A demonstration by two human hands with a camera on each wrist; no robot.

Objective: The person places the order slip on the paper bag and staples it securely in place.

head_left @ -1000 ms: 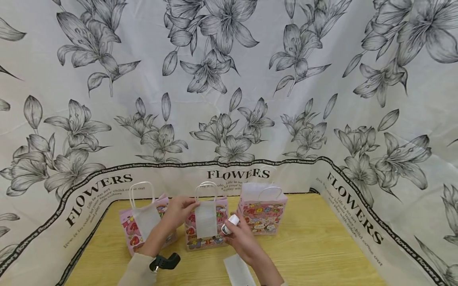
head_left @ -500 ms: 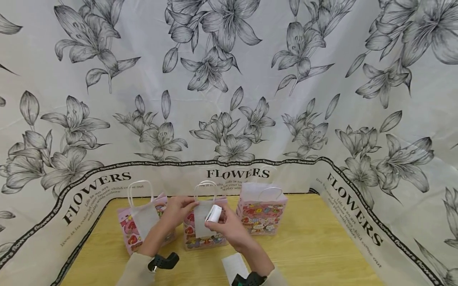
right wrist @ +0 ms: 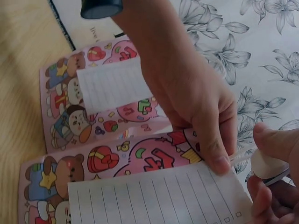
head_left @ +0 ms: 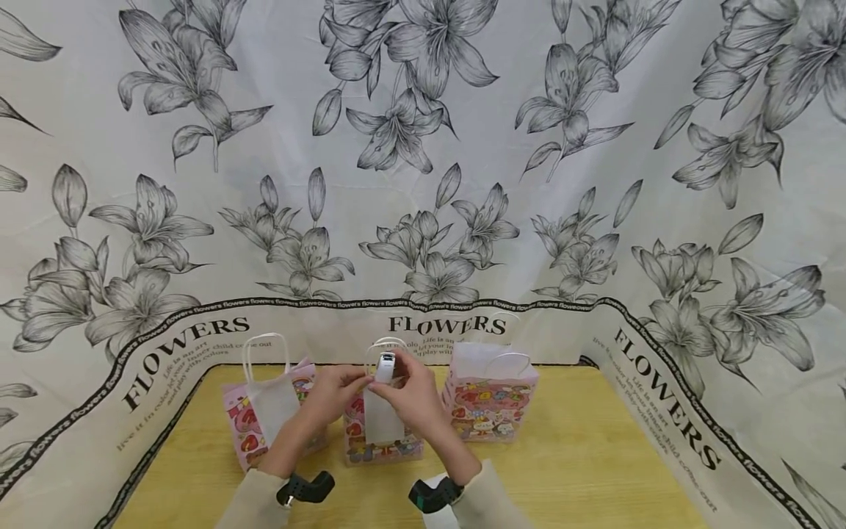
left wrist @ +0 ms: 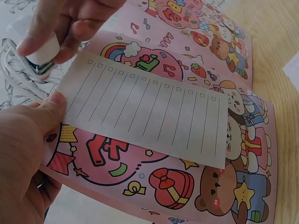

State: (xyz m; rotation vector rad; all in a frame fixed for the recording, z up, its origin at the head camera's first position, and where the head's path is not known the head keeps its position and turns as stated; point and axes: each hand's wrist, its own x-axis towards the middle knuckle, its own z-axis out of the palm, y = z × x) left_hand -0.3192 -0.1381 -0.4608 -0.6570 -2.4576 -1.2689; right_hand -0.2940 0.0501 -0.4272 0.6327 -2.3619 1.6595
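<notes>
A pink cartoon-printed paper gift bag (head_left: 413, 447) stands upright in the middle with looped white handles. A white lined paper slip (left wrist: 149, 107) with small checkboxes lies against its front. My left hand (head_left: 330, 397) pinches the slip at the bag's top edge, thumb on the paper and fingers behind. In my right hand (head_left: 419, 397) is a small white stapler (head_left: 385, 367), held between thumb and fingers just over the slip's top edge. Its metal end shows in the left wrist view beside the handles, close to the slip's upper corner.
To the left stands a similar pink bag (head_left: 244, 430) with a paper slip (head_left: 276, 408) on its front. Another pink bag (head_left: 492, 408) is at the right. A loose white paper (head_left: 441, 520) lies on the wooden table (head_left: 581, 455) under my right wrist. Flower-printed cloth (head_left: 436, 242) hangs behind.
My right hand has carried the stapler left and up, from beside the middle bag, across the slip's front, to its top edge. The left hand keeps its pinch in place.
</notes>
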